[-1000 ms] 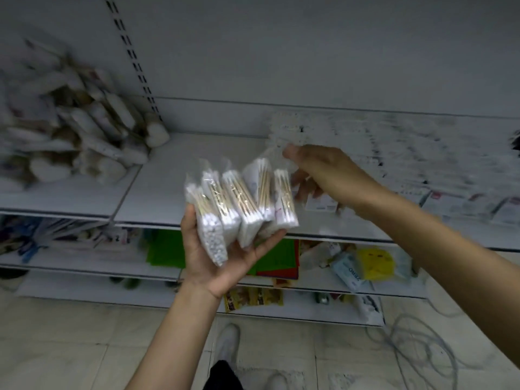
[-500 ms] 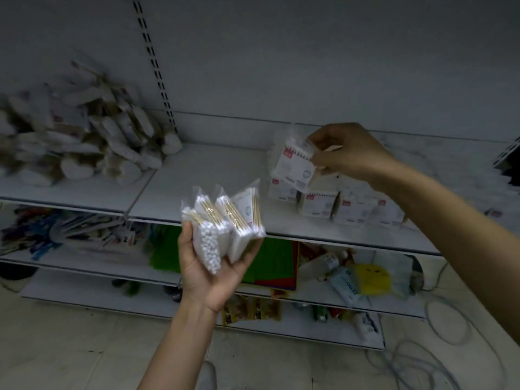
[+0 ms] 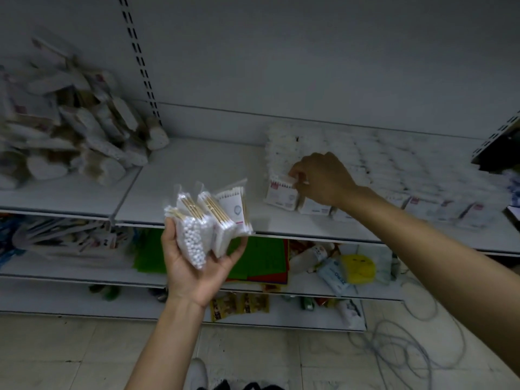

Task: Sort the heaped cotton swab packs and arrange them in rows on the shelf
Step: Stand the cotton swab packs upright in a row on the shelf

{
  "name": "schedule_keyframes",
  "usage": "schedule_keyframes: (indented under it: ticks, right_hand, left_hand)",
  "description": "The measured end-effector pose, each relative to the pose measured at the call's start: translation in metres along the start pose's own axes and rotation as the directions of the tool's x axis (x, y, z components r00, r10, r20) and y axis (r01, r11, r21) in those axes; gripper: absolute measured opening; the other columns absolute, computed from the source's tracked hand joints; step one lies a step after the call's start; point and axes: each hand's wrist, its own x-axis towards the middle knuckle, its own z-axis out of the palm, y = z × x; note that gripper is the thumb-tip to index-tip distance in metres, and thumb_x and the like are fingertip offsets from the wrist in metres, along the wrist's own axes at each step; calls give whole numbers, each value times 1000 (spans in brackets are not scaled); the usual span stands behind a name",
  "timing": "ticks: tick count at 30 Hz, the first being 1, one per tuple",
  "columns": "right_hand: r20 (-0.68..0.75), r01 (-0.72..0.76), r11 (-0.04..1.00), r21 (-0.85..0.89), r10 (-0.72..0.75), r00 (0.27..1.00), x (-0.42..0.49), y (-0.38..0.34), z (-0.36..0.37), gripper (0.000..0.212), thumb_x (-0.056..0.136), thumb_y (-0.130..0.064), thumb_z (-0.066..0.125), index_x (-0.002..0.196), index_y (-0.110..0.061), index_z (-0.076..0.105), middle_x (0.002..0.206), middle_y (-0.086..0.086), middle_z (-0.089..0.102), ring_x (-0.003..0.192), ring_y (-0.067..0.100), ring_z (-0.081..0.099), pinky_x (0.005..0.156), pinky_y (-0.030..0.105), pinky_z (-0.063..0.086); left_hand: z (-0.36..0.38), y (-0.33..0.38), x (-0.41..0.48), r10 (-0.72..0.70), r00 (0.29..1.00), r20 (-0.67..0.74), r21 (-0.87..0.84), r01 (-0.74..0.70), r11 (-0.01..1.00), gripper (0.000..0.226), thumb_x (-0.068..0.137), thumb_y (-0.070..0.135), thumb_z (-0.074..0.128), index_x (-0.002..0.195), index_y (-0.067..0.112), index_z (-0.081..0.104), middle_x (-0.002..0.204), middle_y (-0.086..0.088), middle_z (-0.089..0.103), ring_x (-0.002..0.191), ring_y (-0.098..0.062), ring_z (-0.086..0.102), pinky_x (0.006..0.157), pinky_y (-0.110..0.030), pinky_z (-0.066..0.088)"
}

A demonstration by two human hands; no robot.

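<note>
Since half a second ago the right hand has come down from mid-air to the shelf. Its fingers now pinch the top edge of one cotton swab pack, set upright at the left front end of the rows, at two o'clock in the head view. The left hand, at six o'clock, cradles a fan of packs with its fingers curled beneath them. The heap lies at ten o'clock, well apart.

Likely risks:
- The pinched pack stands near the shelf's front lip and could tip forward once let go.
- A nudge might topple its neighbours.
- The loosely fanned, slick packs could slide from the palm.
</note>
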Motion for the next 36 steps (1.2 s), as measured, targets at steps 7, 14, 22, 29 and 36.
schedule_keyframes:
  ticks: [7, 14, 22, 29, 36]
  right_hand:
    - [-22, 32, 985, -170, -36, 999, 3, -7, 8, 34, 96, -25, 48, 128, -17, 56, 121, 7, 56, 111, 26, 46, 88, 30, 25]
    - [-66, -99, 785, 612, 175, 982, -25, -25, -27, 31, 91, -47, 53, 104, -24, 68, 102, -8, 67, 83, 4, 62, 75, 19, 44]
    - [77, -101, 652, 751, 65, 995, -38, -23, -79, 9, 87, -18, 66, 96, -16, 65, 89, 0, 68, 75, 7, 65, 66, 21, 55]
    - [-41, -45, 684, 728, 108, 993, -47, 14, -85, 15, 83, -11, 71, 94, -17, 62, 95, -1, 65, 73, 5, 63, 61, 12, 48]
    - [-200, 24, 711, 703, 165, 966, -9, -3, -65, 16, 81, -20, 74, 90, -19, 61, 89, -8, 63, 79, 5, 62, 70, 15, 46]
  left_hand:
    - [5, 2, 9, -76, 997, 6, -3, 76, 997, 96, 42, 50, 89, 129, 21, 61, 131, -17, 60, 114, -37, 60, 94, -59, 46]
    - [17, 5, 9, -161, 976, 145, 111, 145, 983, 86, 42, 49, 90, 120, 21, 68, 126, -13, 63, 117, -34, 59, 100, -58, 41]
    - [58, 14, 21, -200, 892, 405, 276, 89, 957, 81, 63, 49, 81, 132, 22, 51, 126, -6, 57, 119, -24, 53, 110, -52, 29]
    - [39, 2, 15, -31, 986, 163, 213, -5, 977, 68, 41, 39, 95, 103, 22, 71, 103, -2, 69, 93, -16, 68, 88, -34, 52]
    - [24, 9, 1, 112, 994, 15, 147, -113, 983, 69, 37, 32, 97, 100, 16, 75, 112, -8, 70, 99, -24, 69, 94, -44, 48]
